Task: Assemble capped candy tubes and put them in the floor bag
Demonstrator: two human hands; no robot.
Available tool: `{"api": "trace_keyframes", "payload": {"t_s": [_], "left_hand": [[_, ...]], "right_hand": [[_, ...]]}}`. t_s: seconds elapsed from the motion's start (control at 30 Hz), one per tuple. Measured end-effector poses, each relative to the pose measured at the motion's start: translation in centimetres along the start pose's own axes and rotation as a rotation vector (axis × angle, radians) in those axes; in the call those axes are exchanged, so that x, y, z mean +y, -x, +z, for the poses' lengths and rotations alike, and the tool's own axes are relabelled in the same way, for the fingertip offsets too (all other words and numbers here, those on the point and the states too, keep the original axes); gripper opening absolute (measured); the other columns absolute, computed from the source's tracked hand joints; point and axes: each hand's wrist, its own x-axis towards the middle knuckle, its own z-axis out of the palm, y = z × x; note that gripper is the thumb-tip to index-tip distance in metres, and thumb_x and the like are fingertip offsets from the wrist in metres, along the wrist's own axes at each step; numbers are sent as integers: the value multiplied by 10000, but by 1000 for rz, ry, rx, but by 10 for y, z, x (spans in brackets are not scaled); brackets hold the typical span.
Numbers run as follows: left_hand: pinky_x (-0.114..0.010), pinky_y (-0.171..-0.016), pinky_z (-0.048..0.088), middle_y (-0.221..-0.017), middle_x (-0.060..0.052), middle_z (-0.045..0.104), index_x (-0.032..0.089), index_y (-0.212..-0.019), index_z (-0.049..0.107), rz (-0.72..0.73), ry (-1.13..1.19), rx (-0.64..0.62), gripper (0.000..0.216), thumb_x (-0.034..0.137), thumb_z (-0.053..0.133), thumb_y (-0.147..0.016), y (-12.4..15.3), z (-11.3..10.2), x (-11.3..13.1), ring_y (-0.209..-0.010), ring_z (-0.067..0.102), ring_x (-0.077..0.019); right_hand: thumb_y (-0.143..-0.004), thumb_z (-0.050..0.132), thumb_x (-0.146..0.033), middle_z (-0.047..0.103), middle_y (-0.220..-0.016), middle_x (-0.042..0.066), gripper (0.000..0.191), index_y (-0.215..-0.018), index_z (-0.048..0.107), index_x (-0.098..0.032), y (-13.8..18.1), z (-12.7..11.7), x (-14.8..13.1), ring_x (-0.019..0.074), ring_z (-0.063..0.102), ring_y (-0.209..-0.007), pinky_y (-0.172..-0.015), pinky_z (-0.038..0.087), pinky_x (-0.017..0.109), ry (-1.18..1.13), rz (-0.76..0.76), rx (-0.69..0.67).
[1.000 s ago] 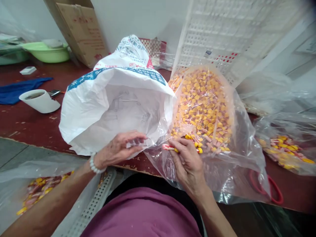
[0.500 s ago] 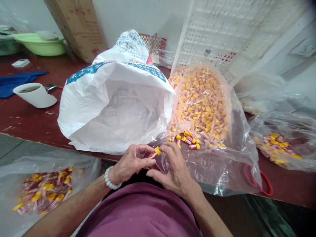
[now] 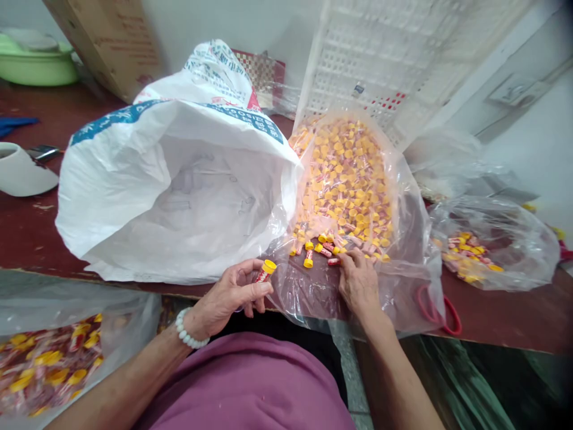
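Observation:
My left hand [image 3: 233, 295] is closed around a small red-and-white tube with a yellow cap [image 3: 265, 271], held at the table's front edge. My right hand [image 3: 358, 282] reaches into the mouth of a clear plastic bag [image 3: 403, 239] full of the same yellow-capped tubes [image 3: 344, 173], its fingertips pinching at one loose tube; what it grips is partly hidden. A big white woven sack [image 3: 179, 185] lies open just left of that bag, its inside showing only faint clear pieces.
A second clear bag of tubes [image 3: 487, 251] lies at the right, a third bag [image 3: 45, 358] sits low at my left. A white plastic crate [image 3: 380, 54] leans on the wall behind. Cardboard box [image 3: 102, 42], green basin [image 3: 31, 63], white cup [image 3: 18, 173], red scissors handles [image 3: 436, 304].
My hands have parted: the left keeps the capped tube, and the right has gone forward into the clear bag. The view has swung to the right.

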Motion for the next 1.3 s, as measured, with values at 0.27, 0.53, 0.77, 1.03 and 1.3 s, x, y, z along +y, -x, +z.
{"api": "trace_keyframes", "payload": {"t_s": [0.27, 0.53, 0.77, 1.03, 1.3], "left_hand": [[-187, -583, 446, -866, -27, 647, 147, -1061, 609, 81, -227, 54, 316, 284, 635, -777, -7, 12, 0, -681, 570, -105], [-239, -666, 449, -838, -41, 684, 149, -1005, 673, 192, -542, 88, 274, 219, 589, -753, -10, 25, -6, -732, 593, -167], [-220, -586, 378, -679, 1, 613, 139, -801, 673, 248, -702, 104, 138, 164, 556, -733, -9, 30, 1, -616, 515, -126], [-229, -653, 428, -806, -34, 666, 117, -833, 656, 202, -435, 22, 162, 129, 559, -704, -14, 30, -9, -717, 560, -147], [-206, -515, 350, -617, 34, 504, 143, -747, 583, 11, -83, -15, 90, 143, 548, -664, -10, 31, -7, -546, 406, -87]], "right_hand": [[-900, 455, -255, 616, -937, 75, 176, -957, 612, -201, 3, -21, -19, 200, 576, -909, -818, 484, 372, -263, -62, 14], [-869, 562, -190, 632, -987, 48, 261, -1126, 540, -228, 13, -58, -103, 150, 606, -894, -759, 516, 290, -694, -312, -31], [-826, 622, -280, 559, -1194, 85, 313, -1120, 525, -233, 12, -61, -101, 215, 510, -1139, -963, 428, 418, -642, -293, -9], [-648, 716, -561, 487, -1258, 109, 652, -1167, 497, -231, 29, -44, -117, 295, 415, -1189, -989, 335, 483, -462, -432, -136], [-576, 765, -527, 477, -1282, 141, 745, -1170, 444, -211, 36, -20, -131, 314, 432, -1169, -960, 337, 488, -433, -319, -45]]}}
